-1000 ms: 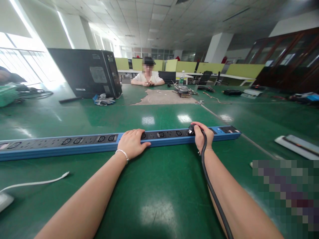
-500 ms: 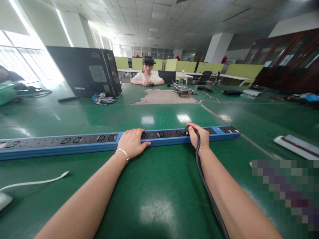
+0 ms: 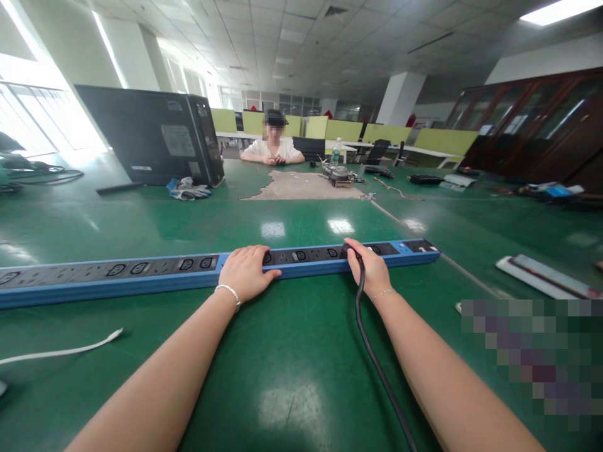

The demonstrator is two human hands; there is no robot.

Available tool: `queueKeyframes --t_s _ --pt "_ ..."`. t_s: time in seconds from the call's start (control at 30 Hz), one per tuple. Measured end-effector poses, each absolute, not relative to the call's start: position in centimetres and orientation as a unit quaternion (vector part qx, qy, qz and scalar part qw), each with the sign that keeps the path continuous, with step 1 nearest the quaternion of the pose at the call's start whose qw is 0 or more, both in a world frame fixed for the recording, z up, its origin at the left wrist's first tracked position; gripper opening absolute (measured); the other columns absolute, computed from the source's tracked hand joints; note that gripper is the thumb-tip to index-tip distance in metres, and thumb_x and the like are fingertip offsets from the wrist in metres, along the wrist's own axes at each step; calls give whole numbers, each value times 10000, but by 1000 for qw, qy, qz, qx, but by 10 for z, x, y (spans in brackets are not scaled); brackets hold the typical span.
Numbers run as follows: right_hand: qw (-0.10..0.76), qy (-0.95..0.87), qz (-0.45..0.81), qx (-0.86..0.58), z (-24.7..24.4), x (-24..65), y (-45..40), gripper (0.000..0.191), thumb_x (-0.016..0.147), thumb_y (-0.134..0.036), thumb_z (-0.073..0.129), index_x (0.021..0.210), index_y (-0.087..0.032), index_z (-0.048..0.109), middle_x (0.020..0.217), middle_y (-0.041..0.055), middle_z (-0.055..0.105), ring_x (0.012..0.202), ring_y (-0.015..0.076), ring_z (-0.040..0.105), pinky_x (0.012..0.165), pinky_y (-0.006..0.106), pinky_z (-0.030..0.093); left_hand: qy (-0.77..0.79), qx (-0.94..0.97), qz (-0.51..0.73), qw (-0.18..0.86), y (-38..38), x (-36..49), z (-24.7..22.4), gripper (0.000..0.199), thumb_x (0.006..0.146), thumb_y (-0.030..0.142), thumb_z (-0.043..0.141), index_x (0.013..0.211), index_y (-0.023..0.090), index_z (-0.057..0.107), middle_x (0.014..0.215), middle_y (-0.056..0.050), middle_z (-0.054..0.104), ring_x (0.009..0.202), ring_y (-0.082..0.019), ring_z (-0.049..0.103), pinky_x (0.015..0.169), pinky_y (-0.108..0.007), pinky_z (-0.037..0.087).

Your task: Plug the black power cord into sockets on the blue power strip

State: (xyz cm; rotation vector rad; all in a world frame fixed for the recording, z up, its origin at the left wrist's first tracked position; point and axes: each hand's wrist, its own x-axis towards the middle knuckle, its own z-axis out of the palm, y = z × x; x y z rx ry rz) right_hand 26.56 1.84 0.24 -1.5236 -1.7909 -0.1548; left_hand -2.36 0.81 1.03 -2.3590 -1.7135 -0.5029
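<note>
1. Clock set flat on the green table; 12 points away from the wearer.
2. Key relation: black plug against the top face of the blue power strip. Plug sits over the socket row, apparently touching. Cannot tell whether any prongs are in; fingers and plug body cover the contact.
3. Strip's long axis: roughly 9 to 3, right end tipped slightly toward 2. Socket face up.
4. Nearer hand: the right hand, grasping the plug between thumb and fingers. Plug at its fingertips, about 10 o'clock from the palm.
5. Black cord leaves the plug on the near side, bends below the palm, then runs off toward 5, left of the forearm.
6. Left hand: palm down across the strip, fingers lying over its top, thumb out toward 3 along the near edge. Grips loosely at most; how firmly it presses, cannot tell. Plug lies toward 3 from it, a little on the 2 side, well apart.
7. A round-edged socket shows just beside the plug, at its 9 o'clock.
8. Farther out from the left hand: gloves near 11, by the computer case; white cable near 8.
</note>
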Motion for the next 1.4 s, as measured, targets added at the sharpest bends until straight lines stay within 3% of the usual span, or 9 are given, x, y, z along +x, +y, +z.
queueKeyframes --t_s 0.17,0.33,0.63,0.83,1.03,1.23,1.4 --pt "345 -701 -50 -622 6 268 22 353 858 -326 401 1088 -243 655 861 45 714 796 224 658 735 342 524 -578 -793 -171 90 8 -24 10 566 772 565 502 1179 172 519 1141 -95 629 1087 -254 554 968 -382 376" --pt "357 -720 -64 -592 2 267 18 382 872 -312 384 1164 -216 610 1041 63 683 885 217 643 835 358 495 -580 -792 -169 89 8 -23 10 568 765 568 511 1177 176 521 1152 -89 626 1088 -251 554 971 -378 375" --pt "442 -681 -45 -582 -13 265 28 430 860 -338 397 1232 -193 556 1116 72 662 987 215 617 947 387 430 -582 -791 -166 93 7 -22 11 562 772 563 502 1183 180 516 1149 -91 627 1092 -252 552 969 -384 377" --pt "446 -662 -58 -600 -15 262 32 363 841 -402 442 1019 -177 663 1043 94 688 986 238 622 947 399 412 -580 -793 -162 97 7 -22 12 556 774 557 501 1175 173 522 1131 -94 633 1079 -253 559 959 -385 386" --pt "461 -659 -40 -593 -13 263 31 384 849 -433 425 996 -174 667 976 98 700 938 242 631 910 390 421 -582 -791 -158 102 7 -21 13 545 783 547 491 1175 169 523 1142 -95 631 1089 -254 555 965 -388 383" --pt "572 -560 23 -599 -12 269 33 478 854 -545 382 1030 -188 648 964 74 692 918 220 620 852 356 449 -580 -792 -159 100 6 -22 13 544 785 545 488 1175 167 522 1147 -93 628 1091 -254 554 967 -389 380" --pt "624 -508 -3 -594 -10 301 40 482 827 -563 418 1004 -170 632 977 82 668 919 205 601 859 358 445 -584 -791 -154 97 6 -22 14 538 789 553 474 1181 186 516 1151 -89 628 1099 -250 550 969 -386 377"
